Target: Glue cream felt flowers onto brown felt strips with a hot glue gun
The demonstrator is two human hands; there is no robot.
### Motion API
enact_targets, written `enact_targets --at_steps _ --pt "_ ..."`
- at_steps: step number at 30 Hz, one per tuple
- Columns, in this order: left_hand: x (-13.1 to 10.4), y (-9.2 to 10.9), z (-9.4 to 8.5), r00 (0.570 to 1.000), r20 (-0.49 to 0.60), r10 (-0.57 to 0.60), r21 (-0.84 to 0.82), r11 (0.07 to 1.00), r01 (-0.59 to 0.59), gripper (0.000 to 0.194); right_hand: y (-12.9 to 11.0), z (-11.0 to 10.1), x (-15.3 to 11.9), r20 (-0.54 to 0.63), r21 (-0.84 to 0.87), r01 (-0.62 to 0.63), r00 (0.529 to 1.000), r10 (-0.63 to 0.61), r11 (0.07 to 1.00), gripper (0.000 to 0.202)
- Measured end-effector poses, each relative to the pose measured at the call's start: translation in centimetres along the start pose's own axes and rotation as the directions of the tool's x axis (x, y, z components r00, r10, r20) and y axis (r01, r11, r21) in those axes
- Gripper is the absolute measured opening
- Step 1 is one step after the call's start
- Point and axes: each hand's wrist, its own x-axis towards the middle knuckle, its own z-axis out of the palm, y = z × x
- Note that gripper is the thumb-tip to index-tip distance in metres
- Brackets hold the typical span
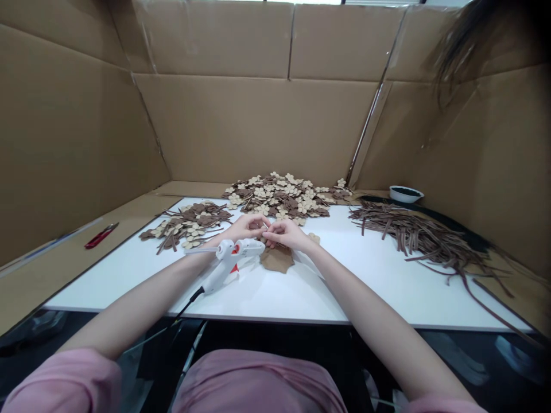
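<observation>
Both hands meet near the middle of the white board, fingertips close together. My left hand point(248, 226) has its fingers closed in a pinch, and my right hand point(284, 232) pinches beside it; the small item between them is too tiny to make out. Just below the fingers lies a brown leather-like piece point(278, 259) on the board. A white glue gun point(221, 269) with an orange trigger stands in front of my left wrist, its nozzle pointing right towards the brown piece. A pale flower piece point(314, 237) lies behind my right wrist.
A large heap of beige and brown flower pieces point(284, 195) is at the back. Flowers with strips point(189, 223) lie left; a pile of brown strips point(413, 229) lies right, near a white bowl point(406, 194). A red cutter point(101, 236) is far left. Cardboard walls point(258, 126) surround the white board point(275, 304).
</observation>
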Motion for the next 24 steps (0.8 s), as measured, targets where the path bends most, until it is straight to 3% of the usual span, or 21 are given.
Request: enact_targets --at_steps 9,24 --pt "0.09 -0.06 0.14 1.0 -0.007 -0.025 0.089 0.996 0.025 0.036 0.15 -0.07 0.01 0.002 -0.016 0.012 1.0 -0.012 1.0 0.038" --pt "-0.03 0.36 0.41 0.999 -0.007 -0.045 0.064 0.997 0.045 0.033 0.61 -0.14 0.12 -0.002 -0.044 0.001 1.0 -0.001 0.999 0.039"
